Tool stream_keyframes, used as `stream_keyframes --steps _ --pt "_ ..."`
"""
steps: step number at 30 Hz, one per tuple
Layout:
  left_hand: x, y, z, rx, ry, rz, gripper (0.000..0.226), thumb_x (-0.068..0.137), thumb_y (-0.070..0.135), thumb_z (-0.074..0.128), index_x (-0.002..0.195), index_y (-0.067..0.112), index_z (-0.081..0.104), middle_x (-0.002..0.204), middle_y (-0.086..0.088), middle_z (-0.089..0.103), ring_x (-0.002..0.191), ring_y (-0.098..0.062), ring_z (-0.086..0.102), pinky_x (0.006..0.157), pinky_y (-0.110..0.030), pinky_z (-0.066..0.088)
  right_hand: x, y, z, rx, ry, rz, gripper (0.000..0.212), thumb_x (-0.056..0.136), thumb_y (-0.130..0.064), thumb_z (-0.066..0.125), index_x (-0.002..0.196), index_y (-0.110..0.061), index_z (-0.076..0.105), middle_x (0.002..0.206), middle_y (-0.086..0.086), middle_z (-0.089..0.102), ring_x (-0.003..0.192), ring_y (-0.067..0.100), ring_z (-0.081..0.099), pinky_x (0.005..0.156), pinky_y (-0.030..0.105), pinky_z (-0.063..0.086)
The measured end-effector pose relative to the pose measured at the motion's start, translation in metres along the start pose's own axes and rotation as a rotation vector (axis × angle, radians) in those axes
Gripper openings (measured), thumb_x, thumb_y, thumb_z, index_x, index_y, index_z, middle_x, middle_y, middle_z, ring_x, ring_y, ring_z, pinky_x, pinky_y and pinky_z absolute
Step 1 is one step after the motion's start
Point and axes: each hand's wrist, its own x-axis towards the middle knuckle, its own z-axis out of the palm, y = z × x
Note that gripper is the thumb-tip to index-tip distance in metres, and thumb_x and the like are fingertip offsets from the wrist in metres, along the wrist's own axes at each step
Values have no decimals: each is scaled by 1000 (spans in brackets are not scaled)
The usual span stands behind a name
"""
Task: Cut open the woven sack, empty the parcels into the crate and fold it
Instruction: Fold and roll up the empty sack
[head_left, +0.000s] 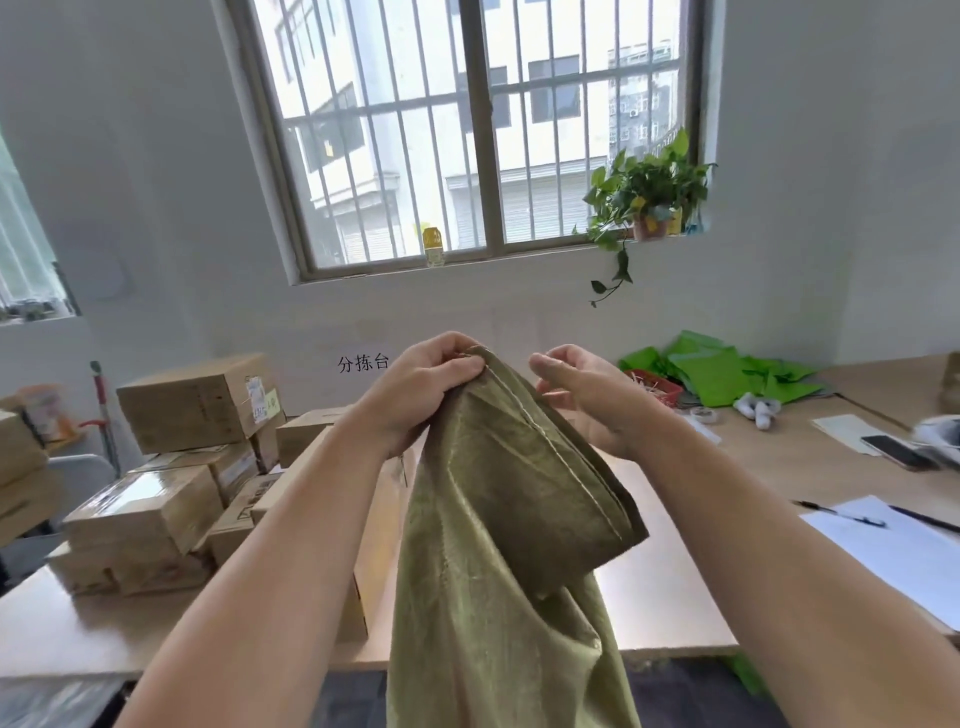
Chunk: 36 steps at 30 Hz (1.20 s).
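Looks well into the fold step: holding the woven sack (498, 519) up in mid-air over the near edge of the counter (665, 587), limp and seemingly emptied out. Pinching its stitched top hem with the left hand (431, 379); hovering the right hand (576, 400) just beside that hem with loosely curled fingers, gripping nothing as far as visible. Next up, probably: catching the hem further along with the right, pulling it taut, then laying it flat to fold.

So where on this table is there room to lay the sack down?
Bare tabletop lies between the hanging sack and the white paper; another strip sits in front of the cardboard boxes. The far right, with green bags and phone, is crowded.
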Motion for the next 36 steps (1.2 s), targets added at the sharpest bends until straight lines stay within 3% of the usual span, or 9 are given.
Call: stream_keyframes --steps 3,7,10,14,19,23,27,32,36 --pt "8 -5 -4 -61 166 54 14 94 9 57 86 17 65 77 -2 65 71 -16 61 71 -29 52 -11 2 -24 -46 53 -31 38 88 -49 59 98 -13 56 95 9 57 89 24 61 75 37 52" --pt "17 -7 -4 -134 360 110 21 92 14 60 75 24 66 72 1 63 66 -14 59 67 -30 50 -29 4 -51 -159 -134 -54 51 74 -46 77 110 -16 57 105 9 63 97 23 63 78 35 52" --pt "24 -8 8 -169 381 134 21 94 16 58 76 24 64 70 2 60 64 -14 57 65 -30 50 -35 2 -53 -490 -174 -51 50 75 -26 81 119 -25 57 119 5 60 110 22 61 88 35 54" --pt "25 -5 24 -148 358 179 19 97 17 54 80 24 60 70 5 61 62 -10 58 60 -25 51 -34 -4 -58 -1023 -75 -38 15 87 -18 71 100 -23 67 93 -4 68 87 16 65 79 32 55" --pt "20 -10 7 130 404 209 11 92 30 61 85 37 56 91 -1 63 86 -19 58 78 -37 47 -39 -41 -88 -580 387 -439 6 86 -10 71 89 -8 67 76 5 62 63 11 56 67 31 50" --pt "16 -12 11 267 393 126 18 89 34 66 102 32 54 104 1 63 103 -24 60 92 -41 48 -35 -57 -91 -712 403 -524 14 86 -15 72 84 -25 64 79 0 62 72 16 56 76 38 51" --pt "8 -9 14 128 310 24 26 88 28 69 111 19 62 109 -6 65 108 -28 61 96 -43 52 -41 -61 -87 -569 498 -648 19 89 -13 68 85 -30 60 83 -8 60 75 9 56 67 19 44" --pt "4 -9 30 630 448 230 20 92 38 61 87 19 62 78 -1 63 74 -18 59 70 -37 49 -46 -61 -92 -679 523 -576 9 93 -16 63 94 -24 61 82 -7 60 74 13 56 68 28 44" --pt "16 2 36 749 333 312 23 97 27 54 84 10 61 70 -1 58 68 -21 53 61 -34 38 -52 -74 -98 -690 585 -587 20 93 -19 65 111 -26 61 99 -4 63 95 19 62 76 29 47"
